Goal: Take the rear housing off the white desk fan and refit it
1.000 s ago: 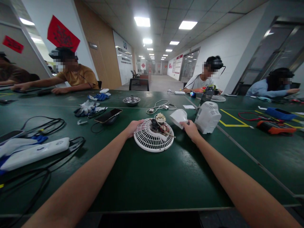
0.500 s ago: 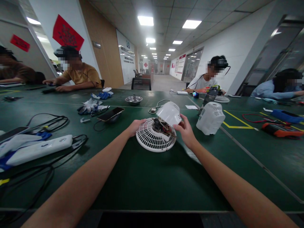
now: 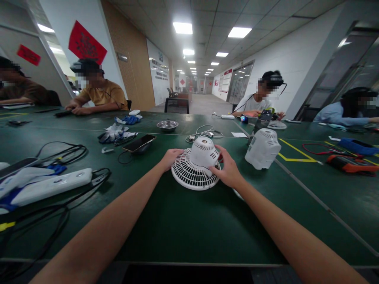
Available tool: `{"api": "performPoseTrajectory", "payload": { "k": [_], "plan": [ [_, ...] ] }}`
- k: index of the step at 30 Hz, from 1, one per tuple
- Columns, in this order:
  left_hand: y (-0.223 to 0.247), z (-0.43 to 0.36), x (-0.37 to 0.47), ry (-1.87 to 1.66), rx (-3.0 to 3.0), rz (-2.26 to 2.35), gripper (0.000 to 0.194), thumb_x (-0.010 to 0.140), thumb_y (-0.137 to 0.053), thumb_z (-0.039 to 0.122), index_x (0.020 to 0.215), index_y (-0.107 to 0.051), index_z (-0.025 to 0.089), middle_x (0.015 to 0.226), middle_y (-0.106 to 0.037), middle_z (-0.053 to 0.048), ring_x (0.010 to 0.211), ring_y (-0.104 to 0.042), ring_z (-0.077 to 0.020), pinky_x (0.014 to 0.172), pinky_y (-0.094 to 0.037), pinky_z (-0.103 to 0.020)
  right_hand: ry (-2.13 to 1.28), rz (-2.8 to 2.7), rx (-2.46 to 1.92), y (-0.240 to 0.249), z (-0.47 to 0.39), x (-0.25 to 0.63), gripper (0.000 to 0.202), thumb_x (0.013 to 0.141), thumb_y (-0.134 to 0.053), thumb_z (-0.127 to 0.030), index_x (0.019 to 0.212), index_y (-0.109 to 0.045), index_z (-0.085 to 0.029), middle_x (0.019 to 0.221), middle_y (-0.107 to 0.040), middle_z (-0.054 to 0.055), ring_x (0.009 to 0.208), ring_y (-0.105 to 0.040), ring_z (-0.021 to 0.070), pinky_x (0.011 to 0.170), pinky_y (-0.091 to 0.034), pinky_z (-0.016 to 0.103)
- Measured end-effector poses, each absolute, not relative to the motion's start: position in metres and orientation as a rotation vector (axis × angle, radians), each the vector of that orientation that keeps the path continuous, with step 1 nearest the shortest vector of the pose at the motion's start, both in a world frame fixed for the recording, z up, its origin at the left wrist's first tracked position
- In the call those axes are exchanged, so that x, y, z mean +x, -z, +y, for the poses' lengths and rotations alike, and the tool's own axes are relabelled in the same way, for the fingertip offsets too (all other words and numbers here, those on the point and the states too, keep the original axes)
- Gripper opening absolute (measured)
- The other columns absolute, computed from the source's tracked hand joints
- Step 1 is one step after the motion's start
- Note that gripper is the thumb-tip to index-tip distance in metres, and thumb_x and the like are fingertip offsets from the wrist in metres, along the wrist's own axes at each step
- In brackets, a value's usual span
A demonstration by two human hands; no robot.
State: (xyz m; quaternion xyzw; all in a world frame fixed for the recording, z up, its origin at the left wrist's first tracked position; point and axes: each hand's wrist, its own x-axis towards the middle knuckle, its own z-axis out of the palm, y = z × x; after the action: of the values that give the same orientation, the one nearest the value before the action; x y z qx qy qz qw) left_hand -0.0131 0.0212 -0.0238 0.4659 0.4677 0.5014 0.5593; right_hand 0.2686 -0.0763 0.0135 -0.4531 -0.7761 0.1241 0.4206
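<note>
A round white fan grille [image 3: 192, 177] lies on the green table in front of me. Over its middle sits a white domed cover [image 3: 203, 152] with vent slots, hiding the motor and wires. My right hand [image 3: 227, 167] grips the cover's right side between thumb and fingers. At the grille's left rim, my left hand [image 3: 171, 158] is closed on the edge. A white cable [image 3: 204, 132] lies coiled behind the cover.
A white plastic housing [image 3: 263, 149] stands to the right. Left of the grille are a phone [image 3: 139, 142], gloves [image 3: 115, 132] and a power strip [image 3: 56, 186]; a metal bowl [image 3: 167, 125] is behind. Several people sit across the table, and a multimeter [image 3: 351, 163] lies far right.
The cover has come down and left from its tilted position onto the grille's middle, with my right hand moving along. The exposed motor and wires are now covered. My left hand stays at the rim.
</note>
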Motion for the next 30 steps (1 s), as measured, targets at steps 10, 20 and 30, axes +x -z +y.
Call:
{"api": "performPoseTrajectory", "payload": {
  "k": [10,20,30],
  "plan": [
    [-0.012,-0.016,0.005,-1.211,2.006,1.046,0.045,0.075,-0.072,0.011,0.118,-0.074,0.023,0.12,-0.073,-0.009,0.118,-0.063,-0.0311,0.109,-0.043,-0.041,-0.369,-1.963,-1.081,-0.016,-0.08,0.266,0.086,0.078,-0.077,-0.042,0.154,-0.037,-0.03,0.152,-0.049,0.012,0.128,-0.054,0.036,0.11,-0.041,0.057],
    [-0.02,-0.014,-0.001,-1.036,2.374,0.934,0.021,0.075,-0.055,0.022,0.089,-0.069,0.016,0.086,-0.063,-0.004,0.085,-0.059,-0.0239,0.083,-0.049,-0.039,-0.259,-2.095,-1.08,-0.023,-0.081,0.274,0.087,0.076,-0.078,-0.035,0.151,-0.037,-0.02,0.136,-0.061,0.016,0.115,-0.064,0.0337,0.097,-0.052,0.052],
    [-0.014,-0.012,0.001,-1.01,2.426,0.898,0.026,0.073,-0.054,0.023,0.094,-0.067,0.015,0.094,-0.061,-0.007,0.09,-0.058,-0.0245,0.084,-0.048,-0.04,-0.271,-2.113,-1.046,-0.026,-0.082,0.278,0.089,0.076,-0.08,-0.038,0.152,-0.036,-0.024,0.126,-0.068,0.013,0.102,-0.069,0.0308,0.091,-0.056,0.051]
  ]
}}
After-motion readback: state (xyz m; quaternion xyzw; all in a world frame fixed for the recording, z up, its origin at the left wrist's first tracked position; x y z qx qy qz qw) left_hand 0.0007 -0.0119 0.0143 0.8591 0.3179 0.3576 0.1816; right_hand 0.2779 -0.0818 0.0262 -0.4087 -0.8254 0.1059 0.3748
